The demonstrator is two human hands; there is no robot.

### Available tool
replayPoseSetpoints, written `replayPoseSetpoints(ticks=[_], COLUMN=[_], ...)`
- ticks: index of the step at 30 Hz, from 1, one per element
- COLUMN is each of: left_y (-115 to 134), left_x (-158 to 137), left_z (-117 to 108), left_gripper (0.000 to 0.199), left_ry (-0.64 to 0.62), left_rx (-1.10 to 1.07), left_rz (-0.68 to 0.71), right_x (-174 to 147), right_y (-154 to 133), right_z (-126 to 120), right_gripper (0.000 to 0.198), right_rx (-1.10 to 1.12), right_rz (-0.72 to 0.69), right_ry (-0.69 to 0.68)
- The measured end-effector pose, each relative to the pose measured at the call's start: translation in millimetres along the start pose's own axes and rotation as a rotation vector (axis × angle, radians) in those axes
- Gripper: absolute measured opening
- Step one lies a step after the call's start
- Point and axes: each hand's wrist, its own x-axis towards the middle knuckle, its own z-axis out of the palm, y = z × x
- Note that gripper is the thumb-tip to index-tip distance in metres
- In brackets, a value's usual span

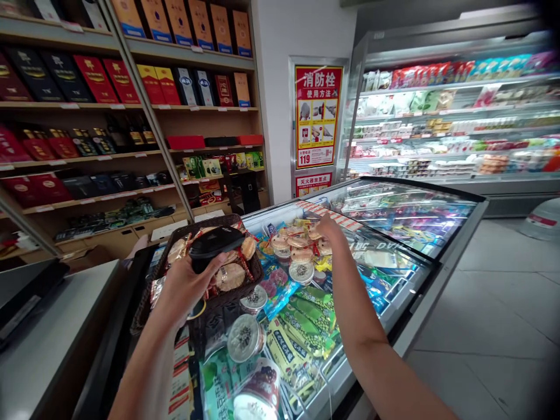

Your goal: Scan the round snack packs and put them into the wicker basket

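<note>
My left hand point(192, 280) is closed around a black handheld device point(217, 242) with a rounded head, possibly a barcode scanner. The device is above a dark brown wicker basket point(137, 318) containing wrapped round, flat pastries point(231, 276). Farther right, my right hand point(326, 226) reaches over the freezer, its fingers curled at the edge of a clear pack of similar round pastries point(301, 240) with red ties. Its fingertips are partly hidden. Lidded cups point(245, 338) and green ice pop packets point(308, 315) lie nearer to me.
The chest freezer point(437, 280) has a metal rim and glass lids. To the left is a grey-white counter point(52, 326). Shelves of boxed bottles point(96, 79) stand behind, beside a red fire hydrant sign point(317, 116). A lit chiller point(437, 128) spans the back right.
</note>
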Motion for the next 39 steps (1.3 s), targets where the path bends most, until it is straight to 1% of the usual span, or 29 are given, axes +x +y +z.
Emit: replayPoseSetpoints(ticks=[1,3,5,6,7,9,10,12,14,16,17,19,21,23,26,28,31,33,36,39], left_y=[-3,-10,-15,-17,-18,-17,-15,-12,-9,-7,-6,-6,-6,-6,-6,-6,-6,-7,-8,-6], left_x=[1,3,3,2,2,0,-1,-3,-5,-7,-7,-9,-10,-10,-9,-6,-3,-1,0,0], left_z=[-8,-24,-37,-41,-45,-47,-47,-44,-39,-34,-32,-30,-29,-28,-22,-12,6,15,18,14], left_gripper=[0.052,0.051,0.052,0.052,0.053,0.054,0.055,0.055,0.054,0.052,0.051,0.05,0.051,0.051,0.05,0.049,0.048,0.049,0.047,0.048], left_ry=[0.036,0.114,0.177,0.201,0.218,0.224,0.22,0.21,0.205,0.18,0.161,0.117,0.086,0.078,0.093,0.091,0.026,0.005,0.0,-0.003], left_rx=[0.025,0.113,0.171,0.179,0.173,0.154,0.156,0.179,0.197,0.196,0.193,0.188,0.18,0.168,0.176,0.179,0.159,0.171,0.198,0.234], left_rz=[-0.004,-0.034,-0.072,-0.082,-0.082,-0.066,-0.053,-0.012,0.04,0.076,0.084,0.093,0.094,0.09,0.115,0.14,0.156,0.167,0.173,0.149], right_x=[0,-6,-14,-20,-26,-39,-46,-60,-72,-79,-81,-81,-77,-71,-65,-64,-66,-68,-73,-76], right_y=[0,-5,-17,-25,-36,-59,-71,-92,-106,-113,-115,-114,-111,-107,-97,-91,-81,-77,-75,-74], right_z=[3,6,6,6,8,18,27,51,77,96,102,104,98,87,66,52,28,13,-4,-12], right_gripper=[0.069,0.06,0.053,0.05,0.047,0.043,0.043,0.046,0.05,0.047,0.043,0.034,0.029,0.029,0.035,0.04,0.039,0.034,0.027,0.021], right_rx=[-0.031,-0.099,-0.135,-0.138,-0.13,-0.113,-0.108,-0.098,-0.067,-0.033,-0.021,0.0,0.047,0.125,0.258,0.315,0.32,0.304,0.303,0.342], right_rz=[0.049,0.115,0.047,-0.02,-0.105,-0.279,-0.35,-0.445,-0.479,-0.496,-0.499,-0.488,-0.468,-0.435,-0.38,-0.373,-0.402,-0.431,-0.437,-0.429], right_ry=[0.009,0.081,0.179,0.19,0.166,0.069,0.021,-0.045,-0.087,-0.127,-0.139,-0.133,-0.119,-0.128,-0.175,-0.192,-0.229,-0.293,-0.385,-0.448])
